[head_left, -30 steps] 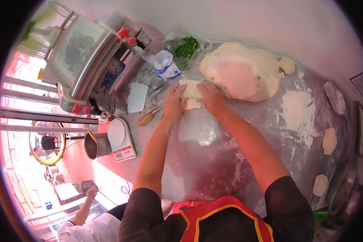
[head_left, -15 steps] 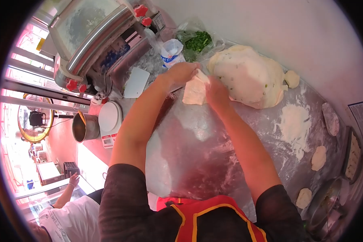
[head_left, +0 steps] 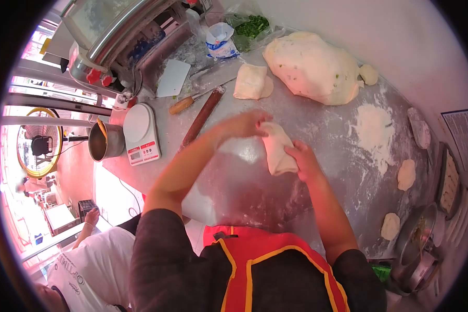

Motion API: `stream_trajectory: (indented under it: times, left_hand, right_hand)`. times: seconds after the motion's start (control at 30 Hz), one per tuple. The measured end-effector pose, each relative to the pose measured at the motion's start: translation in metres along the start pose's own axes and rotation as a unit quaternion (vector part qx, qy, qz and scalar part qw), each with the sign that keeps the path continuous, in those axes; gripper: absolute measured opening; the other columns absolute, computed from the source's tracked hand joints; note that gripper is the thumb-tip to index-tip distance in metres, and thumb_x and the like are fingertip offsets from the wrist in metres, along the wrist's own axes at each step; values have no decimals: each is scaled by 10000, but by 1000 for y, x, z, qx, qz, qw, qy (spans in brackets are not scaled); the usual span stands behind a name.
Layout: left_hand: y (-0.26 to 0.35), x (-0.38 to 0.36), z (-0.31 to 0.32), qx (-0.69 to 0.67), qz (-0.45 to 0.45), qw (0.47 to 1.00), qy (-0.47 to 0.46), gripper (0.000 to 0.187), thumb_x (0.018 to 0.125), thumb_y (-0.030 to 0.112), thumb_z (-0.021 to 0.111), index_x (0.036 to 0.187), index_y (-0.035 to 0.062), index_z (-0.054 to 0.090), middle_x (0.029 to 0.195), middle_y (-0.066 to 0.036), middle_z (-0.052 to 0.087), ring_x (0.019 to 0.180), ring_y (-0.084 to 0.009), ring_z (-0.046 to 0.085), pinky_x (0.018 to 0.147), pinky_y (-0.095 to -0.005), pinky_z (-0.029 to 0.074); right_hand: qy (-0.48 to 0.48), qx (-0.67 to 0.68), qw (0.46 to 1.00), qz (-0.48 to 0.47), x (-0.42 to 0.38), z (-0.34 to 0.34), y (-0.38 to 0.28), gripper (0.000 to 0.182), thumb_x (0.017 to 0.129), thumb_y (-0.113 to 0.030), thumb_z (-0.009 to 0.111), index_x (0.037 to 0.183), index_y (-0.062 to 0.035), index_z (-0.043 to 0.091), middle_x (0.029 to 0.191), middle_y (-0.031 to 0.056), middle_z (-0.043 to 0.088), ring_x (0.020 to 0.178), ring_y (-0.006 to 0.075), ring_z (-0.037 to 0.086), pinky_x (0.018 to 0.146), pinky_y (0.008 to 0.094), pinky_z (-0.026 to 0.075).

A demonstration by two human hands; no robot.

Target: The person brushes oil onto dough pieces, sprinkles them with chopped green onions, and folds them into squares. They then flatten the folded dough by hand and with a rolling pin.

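A pale strip of dough (head_left: 278,149) hangs between my hands above the floured steel table (head_left: 317,135). My left hand (head_left: 242,125) pinches its upper end. My right hand (head_left: 304,160) grips its lower side. Farther back on the table lies a second cut piece of dough (head_left: 251,82). Beside that piece sits the large dough mass (head_left: 311,66), speckled with green.
A rolling pin (head_left: 202,117), a knife (head_left: 192,100) and a white scraper (head_left: 173,77) lie left of the dough. A scale (head_left: 139,134) and metal cup (head_left: 105,142) stand at the left edge. Flour pile (head_left: 373,130) and small flat dough discs (head_left: 406,174) lie right. Another person (head_left: 96,262) is lower left.
My hands pulled a piece of dough off at the big mass, then lifted it toward me, leaving another cut piece behind by the mass. The camera view shifted down.
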State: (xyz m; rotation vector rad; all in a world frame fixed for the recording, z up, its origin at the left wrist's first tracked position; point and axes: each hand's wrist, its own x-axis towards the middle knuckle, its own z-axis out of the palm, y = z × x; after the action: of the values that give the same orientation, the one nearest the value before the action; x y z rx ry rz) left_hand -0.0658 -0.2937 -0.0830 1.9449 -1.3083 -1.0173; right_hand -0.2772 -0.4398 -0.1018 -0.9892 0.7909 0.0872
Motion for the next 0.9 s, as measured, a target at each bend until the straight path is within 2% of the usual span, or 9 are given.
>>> stream_trajectory:
  times: [0.13,0.17,0.23,0.33,0.43,0.5,0.67,0.77,0.9]
  left_hand:
    - [-3,-13,65,167,80,979,85,292,827,239,683,1066,73,660,1078,-135,592,1034,-307,585,874,-381,482]
    - [16,-19,64,127,58,985,104,288,823,222,676,1069,73,662,1089,-135,597,1037,-309,586,874,-384,484]
    - [50,-27,61,45,15,989,138,285,816,188,664,1076,74,666,1110,-136,606,1041,-315,587,874,-391,487]
    - [24,-33,92,-54,141,951,271,283,855,140,605,1112,34,652,1084,-129,645,986,-264,626,841,-375,504]
    - [-2,-63,136,-249,-187,908,280,275,902,122,550,1126,-13,635,1009,-111,671,874,-189,640,768,-336,522]
    - [-2,-74,145,-309,-243,872,291,281,938,150,524,1132,-24,629,942,-93,667,809,-152,619,714,-296,517]
    - [15,-58,130,-472,-260,806,245,271,908,128,540,1118,-11,640,933,-66,664,916,-137,613,788,-321,514]
    - [41,-72,130,-399,-170,870,233,253,900,97,563,1121,0,639,1006,-108,678,929,-206,642,813,-323,510]
    - [60,-123,163,-44,-33,939,339,312,881,45,548,1183,-13,599,1195,-156,629,1123,-314,598,952,-404,467]
  right_hand:
    - [33,-19,999,24,-31,-23,19,282,868,-149,640,1089,24,609,952,138,680,829,210,678,699,331,532]
    - [60,-170,982,-61,-44,-17,15,302,865,-151,648,1114,13,600,969,150,677,847,228,678,715,345,532]
    - [113,-454,856,-220,-77,-5,-1,348,858,-155,666,1162,-9,582,1001,175,671,881,262,678,748,374,530]
    - [50,-566,778,-269,-131,35,-2,375,870,-247,645,1154,-13,579,1036,243,642,925,413,635,796,456,513]
    - [-33,-564,810,-159,-147,42,-1,405,871,-271,654,1160,0,571,1066,245,634,978,421,612,829,468,499]
    - [92,-538,801,-246,-94,9,30,422,867,-246,660,1197,-4,559,1113,235,635,1036,378,619,845,439,506]
    - [32,-400,898,-179,-13,28,35,478,817,-223,717,1214,0,570,1166,178,649,1045,297,643,848,395,511]
    - [-40,-481,869,-109,-23,41,24,422,821,-202,716,1171,4,597,1160,187,643,998,310,647,826,391,514]
    - [-25,-538,764,-356,-72,35,60,395,831,-131,615,1184,43,572,1217,216,598,1092,373,574,919,417,470]
